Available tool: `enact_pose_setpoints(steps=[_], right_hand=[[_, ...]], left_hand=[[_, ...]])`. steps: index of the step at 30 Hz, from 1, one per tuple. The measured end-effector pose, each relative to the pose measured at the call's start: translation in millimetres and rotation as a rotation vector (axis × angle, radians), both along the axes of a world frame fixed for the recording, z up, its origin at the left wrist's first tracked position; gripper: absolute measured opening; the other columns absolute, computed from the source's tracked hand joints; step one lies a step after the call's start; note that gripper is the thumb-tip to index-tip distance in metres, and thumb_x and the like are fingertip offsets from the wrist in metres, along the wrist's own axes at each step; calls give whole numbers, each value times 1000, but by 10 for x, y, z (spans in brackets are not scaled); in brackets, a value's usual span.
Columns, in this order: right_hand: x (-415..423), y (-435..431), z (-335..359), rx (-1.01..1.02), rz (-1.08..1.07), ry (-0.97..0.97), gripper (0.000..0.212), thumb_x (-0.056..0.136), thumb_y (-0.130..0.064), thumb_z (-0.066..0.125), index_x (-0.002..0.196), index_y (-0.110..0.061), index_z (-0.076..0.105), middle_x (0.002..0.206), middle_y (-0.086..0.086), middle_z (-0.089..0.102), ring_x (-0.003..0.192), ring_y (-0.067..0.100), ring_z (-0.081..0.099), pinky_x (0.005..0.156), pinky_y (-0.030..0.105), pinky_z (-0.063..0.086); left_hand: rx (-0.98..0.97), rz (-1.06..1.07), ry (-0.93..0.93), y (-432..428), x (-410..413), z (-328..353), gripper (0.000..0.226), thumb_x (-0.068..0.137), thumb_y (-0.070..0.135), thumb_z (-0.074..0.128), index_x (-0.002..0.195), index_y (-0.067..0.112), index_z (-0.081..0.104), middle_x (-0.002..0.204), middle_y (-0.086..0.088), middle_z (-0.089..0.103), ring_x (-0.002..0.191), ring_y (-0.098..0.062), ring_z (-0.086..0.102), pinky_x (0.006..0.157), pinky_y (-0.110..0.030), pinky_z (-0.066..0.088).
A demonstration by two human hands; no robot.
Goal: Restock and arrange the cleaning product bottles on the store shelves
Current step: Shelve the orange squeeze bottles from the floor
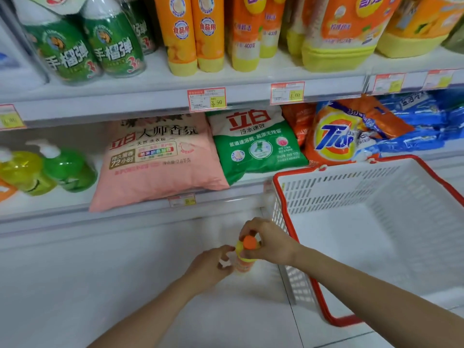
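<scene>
White store shelves (150, 82) fill the upper part of the view, with pale floor (100, 285) tiles below. On the upper shelf, green bottles (75, 51) stand at the left end and tall orange bottles (195, 33) with yellow bases run toward the right end. Red-bordered price tags (207, 99) hang along its front edge. On the shelf beneath, two pump bottles (50, 172), one yellow and one green, sit at the left end. Next to them come a pink bag (155, 159), a green bag (256, 144), an orange Tide bag (334, 136) and blue bags (414, 124). The pink bag overhangs the front edge.

A white basket (326, 187) with a red rim sits on the floor at the right, close to the shelf's front edge.

Both hands are together on one small bottle (242, 266), upright, with a yellow shoulder and an orange cap (249, 241). It is low over the floor, just beside the basket's left wall. Whether its base touches the floor cannot be told. The right hand (268, 242) curls round the neck and cap from the basket side. The left hand (213, 267) holds the body from the other side, fingers bent against it.
</scene>
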State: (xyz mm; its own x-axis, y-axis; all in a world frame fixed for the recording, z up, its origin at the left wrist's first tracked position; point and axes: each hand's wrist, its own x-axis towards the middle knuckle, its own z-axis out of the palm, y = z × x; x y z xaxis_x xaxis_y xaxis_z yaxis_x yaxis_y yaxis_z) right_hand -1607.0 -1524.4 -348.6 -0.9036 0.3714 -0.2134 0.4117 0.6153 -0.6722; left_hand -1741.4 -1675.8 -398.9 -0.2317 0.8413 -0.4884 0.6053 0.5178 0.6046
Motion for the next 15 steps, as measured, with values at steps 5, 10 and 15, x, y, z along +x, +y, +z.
enact_pose_setpoints(steps=[5, 10, 15], right_hand=[[13, 73, 161, -4, 85, -114, 49, 80, -32, 79, 124, -21, 60, 120, 4, 58, 109, 18, 56, 84, 27, 47], [-234, 375, 959, -3, -35, 176, 37, 87, -32, 74, 120, -17, 64, 117, -1, 63, 105, 11, 60, 87, 29, 54], [-463, 885, 1800, 0, -238, 573, 25, 93, -20, 69, 116, -13, 64, 107, 1, 68, 96, 9, 65, 82, 17, 53]], left_hand=[[95, -24, 151, 95, -198, 351, 47, 94, 33, 61, 139, 31, 49, 126, 8, 59, 104, -7, 58, 92, -22, 45], [579, 80, 420, 474, -455, 1170, 38, 91, 16, 63, 129, 22, 61, 131, 2, 57, 117, -18, 55, 92, -33, 48], [912, 86, 756, 968, -681, 1966, 52, 88, 13, 61, 139, 17, 53, 149, -11, 41, 137, -30, 35, 115, -46, 32]])
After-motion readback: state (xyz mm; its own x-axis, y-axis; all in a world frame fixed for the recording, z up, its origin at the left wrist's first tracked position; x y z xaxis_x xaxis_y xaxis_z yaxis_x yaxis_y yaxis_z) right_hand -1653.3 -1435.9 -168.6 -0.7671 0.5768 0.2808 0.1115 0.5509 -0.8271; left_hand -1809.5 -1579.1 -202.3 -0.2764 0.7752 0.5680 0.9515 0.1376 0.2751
